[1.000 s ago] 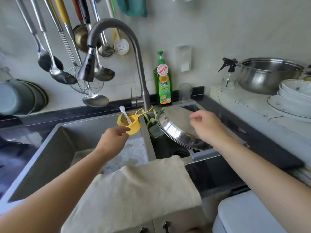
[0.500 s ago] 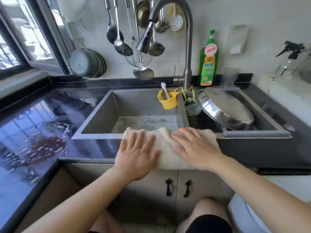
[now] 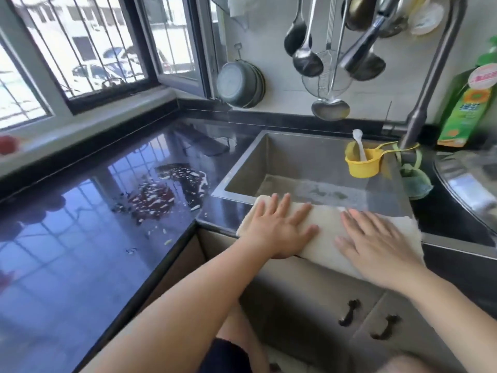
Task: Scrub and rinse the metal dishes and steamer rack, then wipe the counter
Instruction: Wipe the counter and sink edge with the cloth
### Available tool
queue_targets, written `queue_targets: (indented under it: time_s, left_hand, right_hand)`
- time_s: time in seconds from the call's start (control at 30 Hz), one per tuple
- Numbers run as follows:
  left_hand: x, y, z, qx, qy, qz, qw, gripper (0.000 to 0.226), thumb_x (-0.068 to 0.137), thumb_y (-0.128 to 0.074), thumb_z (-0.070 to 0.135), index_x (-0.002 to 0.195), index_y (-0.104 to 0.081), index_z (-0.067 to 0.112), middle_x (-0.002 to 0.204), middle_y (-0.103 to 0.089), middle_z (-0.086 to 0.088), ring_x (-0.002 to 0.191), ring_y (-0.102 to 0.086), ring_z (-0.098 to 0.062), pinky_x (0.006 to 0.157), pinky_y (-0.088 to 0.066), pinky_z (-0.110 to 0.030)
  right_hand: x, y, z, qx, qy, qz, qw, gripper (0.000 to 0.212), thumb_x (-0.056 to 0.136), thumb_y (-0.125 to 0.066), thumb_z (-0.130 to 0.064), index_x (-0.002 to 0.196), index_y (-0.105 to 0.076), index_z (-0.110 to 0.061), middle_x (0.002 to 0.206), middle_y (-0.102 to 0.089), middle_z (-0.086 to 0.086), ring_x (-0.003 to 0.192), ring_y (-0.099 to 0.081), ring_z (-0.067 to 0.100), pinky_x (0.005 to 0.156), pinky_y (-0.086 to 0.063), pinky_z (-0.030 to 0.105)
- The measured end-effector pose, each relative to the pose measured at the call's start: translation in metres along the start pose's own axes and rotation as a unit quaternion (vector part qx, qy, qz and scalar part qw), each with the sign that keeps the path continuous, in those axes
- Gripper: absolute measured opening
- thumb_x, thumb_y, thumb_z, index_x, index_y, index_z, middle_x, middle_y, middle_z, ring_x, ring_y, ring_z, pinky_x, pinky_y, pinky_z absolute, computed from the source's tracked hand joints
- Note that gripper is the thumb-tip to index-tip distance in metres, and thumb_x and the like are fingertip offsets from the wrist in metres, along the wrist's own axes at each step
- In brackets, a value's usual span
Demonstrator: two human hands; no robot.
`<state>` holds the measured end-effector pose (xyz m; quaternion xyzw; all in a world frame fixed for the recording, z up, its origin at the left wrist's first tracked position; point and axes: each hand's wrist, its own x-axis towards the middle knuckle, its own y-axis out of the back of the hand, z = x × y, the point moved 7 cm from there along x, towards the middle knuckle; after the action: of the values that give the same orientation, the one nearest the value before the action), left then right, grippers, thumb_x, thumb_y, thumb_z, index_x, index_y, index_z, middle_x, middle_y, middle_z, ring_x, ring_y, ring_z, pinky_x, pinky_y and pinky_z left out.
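Flat on the cloth (image 3: 326, 224) at the sink (image 3: 304, 152) edge
Left grip (image 3: 279, 230) and right grip (image 3: 376, 243) both spread apart, pressing cloth; wet desk (image 3: 88, 238) alongside

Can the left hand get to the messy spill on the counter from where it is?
Probably yes. The left hand lies flat on the cloth at the sink's front edge, and the spill sits on open counter beside it, nothing between.
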<state>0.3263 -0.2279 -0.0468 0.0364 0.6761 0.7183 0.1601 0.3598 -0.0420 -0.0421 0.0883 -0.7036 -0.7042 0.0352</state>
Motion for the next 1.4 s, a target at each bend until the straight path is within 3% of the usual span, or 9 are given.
queue_targets:
  time_s: [0.2,0.33,0.47,0.67,0.87,1.0,1.07,1.13,1.4]
  left_hand:
    - [-0.041,0.011,-0.186,-0.016,0.182,-0.027,0.983,0.075,0.092,-0.006,0.081,0.160,0.006,0.052,0.173,0.017,0.002,0.158,0.017,-0.028,0.126,0.007,-0.052]
    - [-0.112,-0.001,-0.262,0.018,0.234,-0.071,0.969,0.111,0.057,0.018,0.087,0.161,0.005,0.050,0.172,0.021,0.004,0.156,0.024,-0.032,0.125,0.009,-0.056]
    - [-0.206,-0.015,-0.294,-0.042,0.346,-0.024,0.937,0.072,0.094,-0.009,0.081,0.158,0.011,0.055,0.172,0.019,0.002,0.158,0.021,-0.026,0.127,0.011,-0.047]
    - [-0.245,-0.009,-0.324,-0.107,0.431,-0.065,0.894,0.064,0.100,-0.017,0.072,0.159,0.002,0.055,0.173,0.014,-0.006,0.155,0.023,-0.038,0.125,0.012,-0.055]
    - [-0.158,0.002,-0.344,-0.063,0.351,0.010,0.934,0.064,0.098,-0.012,0.076,0.157,0.005,0.057,0.173,0.013,0.004,0.158,0.018,-0.030,0.125,0.009,-0.055]
    - [-0.093,0.022,-0.372,-0.031,0.250,0.008,0.968,0.063,0.100,-0.015,0.074,0.158,0.000,0.057,0.173,0.011,0.005,0.158,0.018,-0.025,0.127,0.005,-0.053]
    - [-0.050,0.028,-0.388,-0.034,0.233,0.015,0.972,0.064,0.098,-0.014,0.076,0.158,-0.001,0.057,0.174,0.009,0.005,0.159,0.016,-0.025,0.127,0.002,-0.055]
    - [-0.007,0.034,-0.402,-0.030,0.234,0.022,0.971,0.069,0.092,-0.009,0.079,0.157,0.000,0.057,0.174,0.007,0.005,0.159,0.011,-0.027,0.126,-0.001,-0.057]
    - [0.179,0.065,-0.403,0.014,0.133,0.023,0.991,0.087,0.078,0.004,0.080,0.159,-0.005,0.052,0.173,0.003,0.000,0.157,0.006,-0.036,0.122,-0.004,-0.065]
  right_hand:
    - [0.097,0.005,-0.176,0.065,0.150,0.004,0.987,0.069,0.104,-0.022,-0.057,0.163,-0.005,-0.025,0.171,0.002,-0.004,0.157,0.004,0.021,0.126,-0.003,0.042]
    - [0.109,0.007,-0.277,0.051,0.268,-0.021,0.962,0.065,0.104,-0.022,-0.055,0.163,-0.004,-0.033,0.171,0.001,-0.007,0.157,0.005,0.022,0.126,0.004,0.042]
    - [0.068,0.001,-0.352,0.057,0.365,-0.077,0.926,0.068,0.102,-0.018,-0.063,0.162,0.000,-0.036,0.171,0.008,-0.005,0.156,0.012,0.022,0.125,0.009,0.046]
    - [0.034,-0.009,-0.410,0.072,0.355,-0.074,0.929,0.072,0.102,-0.015,-0.064,0.163,-0.003,-0.026,0.171,0.009,-0.003,0.155,0.015,0.028,0.123,0.012,0.053]
    - [0.099,-0.002,-0.382,0.049,0.265,-0.074,0.960,0.073,0.102,-0.011,-0.065,0.163,0.003,-0.026,0.170,0.012,-0.003,0.154,0.020,0.032,0.122,0.016,0.053]
    - [0.138,0.006,-0.363,0.018,0.238,-0.002,0.971,0.069,0.105,-0.015,-0.056,0.162,-0.008,-0.019,0.170,0.008,0.003,0.153,0.021,0.036,0.121,0.017,0.053]
    - [0.170,0.013,-0.363,0.006,0.220,0.062,0.974,0.063,0.105,-0.028,-0.047,0.154,-0.038,-0.009,0.165,-0.021,0.010,0.149,-0.008,0.039,0.121,-0.003,0.051]
    - [0.204,0.027,-0.359,-0.019,0.201,0.084,0.976,0.056,0.096,-0.042,-0.047,0.127,-0.066,-0.006,0.137,-0.055,0.010,0.120,-0.037,0.035,0.100,-0.028,0.048]
    - [0.338,0.033,-0.297,0.018,0.089,0.048,0.995,0.045,0.104,-0.030,-0.036,0.142,-0.035,-0.012,0.140,-0.036,0.007,0.125,-0.033,0.030,0.104,-0.029,0.042]
